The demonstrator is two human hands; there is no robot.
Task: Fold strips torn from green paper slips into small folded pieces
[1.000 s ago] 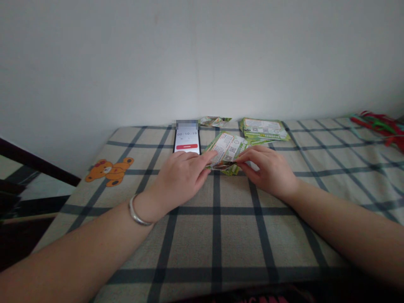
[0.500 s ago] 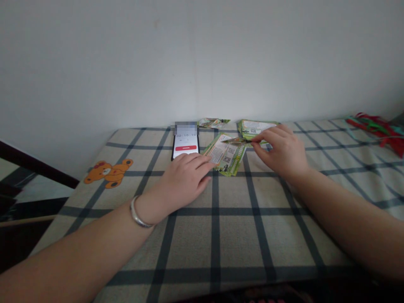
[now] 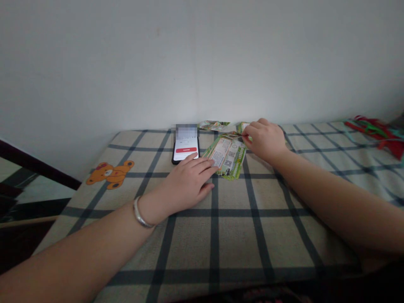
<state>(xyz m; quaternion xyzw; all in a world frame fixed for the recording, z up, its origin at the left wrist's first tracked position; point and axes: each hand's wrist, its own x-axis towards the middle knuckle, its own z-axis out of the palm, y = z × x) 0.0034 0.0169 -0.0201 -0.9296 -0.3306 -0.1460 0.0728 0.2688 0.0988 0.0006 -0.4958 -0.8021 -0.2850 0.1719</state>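
Observation:
A fanned stack of green-and-white printed cards lies on the checked cloth. My left hand, a silver bangle on its wrist, lies flat with fingers stretched out, fingertips at the stack's left edge. My right hand is closed in a pinch at the far edge of the stack, holding a printed card that shows nearly edge-on. Whether that card touches the stack I cannot tell. Behind my right hand, a second pile of green cards is mostly hidden.
Left of the stack lies a phone with a lit screen. A crumpled printed packet or card sits by the wall. An orange bear picture is at the left, and red and green strips lie at the far right.
My right hand has moved left and slightly away from me, bringing the pinched card to the far edge of the stack. It now covers most of the second pile. My left hand has barely moved.

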